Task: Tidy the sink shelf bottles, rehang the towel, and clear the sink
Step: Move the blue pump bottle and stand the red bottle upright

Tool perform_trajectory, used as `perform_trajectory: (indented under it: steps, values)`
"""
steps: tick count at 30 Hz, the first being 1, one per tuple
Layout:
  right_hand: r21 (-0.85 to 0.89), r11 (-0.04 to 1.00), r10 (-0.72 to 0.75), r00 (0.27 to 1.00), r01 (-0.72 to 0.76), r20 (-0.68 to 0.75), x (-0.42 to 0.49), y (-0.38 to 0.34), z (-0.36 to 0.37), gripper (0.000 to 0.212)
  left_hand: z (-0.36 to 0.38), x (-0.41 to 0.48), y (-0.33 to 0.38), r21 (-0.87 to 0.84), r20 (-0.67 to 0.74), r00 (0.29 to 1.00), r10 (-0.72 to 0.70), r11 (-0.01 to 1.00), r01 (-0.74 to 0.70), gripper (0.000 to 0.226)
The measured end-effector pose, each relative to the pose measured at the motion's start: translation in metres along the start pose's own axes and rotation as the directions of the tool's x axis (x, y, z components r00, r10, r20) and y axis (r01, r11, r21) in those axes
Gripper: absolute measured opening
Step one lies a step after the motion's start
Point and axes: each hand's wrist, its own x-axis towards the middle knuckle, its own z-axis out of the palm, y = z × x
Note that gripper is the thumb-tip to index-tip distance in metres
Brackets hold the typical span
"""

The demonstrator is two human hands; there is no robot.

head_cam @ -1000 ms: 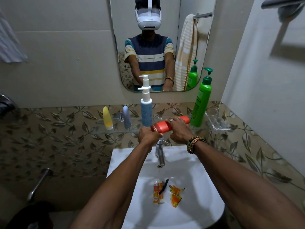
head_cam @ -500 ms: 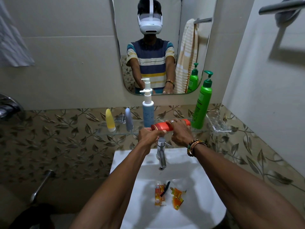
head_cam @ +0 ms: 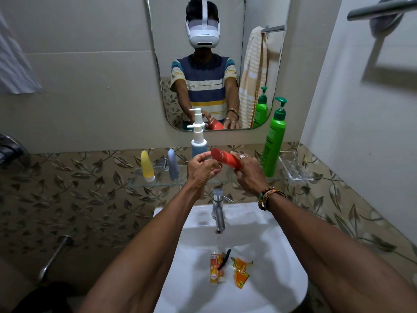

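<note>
The right grip (head_cam: 247, 175) is closed around the lower body of the red bottle (head_cam: 228, 159), fingers wrapped over it from above, with rings on two of them. The left grip (head_cam: 200, 168) meets the bottle's round capped end, fingers curled and the thumb against the cap's rim. The bottle is off the shelf, held tilted with its cap end up and to the left, in front of the glass shelf (head_cam: 158, 184) and above the tap (head_cam: 218, 208). Beaded bracelets (head_cam: 269, 196) circle the right wrist.

Just behind the hands stands a white pump bottle (head_cam: 198, 141) with a pale blue body, upright on the shelf. To its left stand a grey-blue tube (head_cam: 173, 164) and a yellow tube (head_cam: 147, 166), both cap down. To the right a tall green pump bottle (head_cam: 274, 141) stands upright, with a clear soap dish (head_cam: 293, 171) beside it at the shelf's end.

Below, the white sink (head_cam: 282, 256) holds an orange sachet (head_cam: 215, 268), a crumpled orange wrapper (head_cam: 241, 271) and a small black item (head_cam: 225, 258) that is too small to identify, all lying near the middle of the basin.

The mirror (head_cam: 225, 30) above the shelf shows a striped towel (head_cam: 252, 75) hanging from a rail. A bare towel rail (head_cam: 383, 6) juts from the right wall.
</note>
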Motion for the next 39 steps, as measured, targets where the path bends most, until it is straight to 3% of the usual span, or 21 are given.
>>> perform_trajectory:
  steps: [10,20,27,34,39]
  values:
    - [0.251,0.963,0.118,0.991,-0.097,-0.068,0.01,-0.009,-0.007,0.05,0.024,0.015,0.028,0.064,0.076,0.989,0.124,0.99,-0.129,0.035]
    - [0.376,0.917,0.161,0.986,-0.135,-0.037,0.012,0.003,-0.015,0.074,0.049,0.022,0.025,0.08,0.15,0.984,0.095,0.991,-0.108,0.047]
    - [0.508,0.836,0.236,0.972,-0.21,0.013,0.012,0.01,-0.017,0.055,0.057,0.023,0.011,0.25,0.187,0.979,0.081,0.96,-0.127,0.055]
    - [0.502,0.835,0.227,0.972,-0.225,0.058,0.009,0.014,-0.01,0.056,0.048,0.024,-0.011,0.334,0.226,0.971,0.081,0.93,-0.156,0.041]
    - [0.47,0.852,0.226,0.972,-0.232,0.07,0.007,0.017,0.0,0.053,0.042,0.024,-0.027,0.414,0.276,0.96,-0.05,0.908,-0.072,0.044]
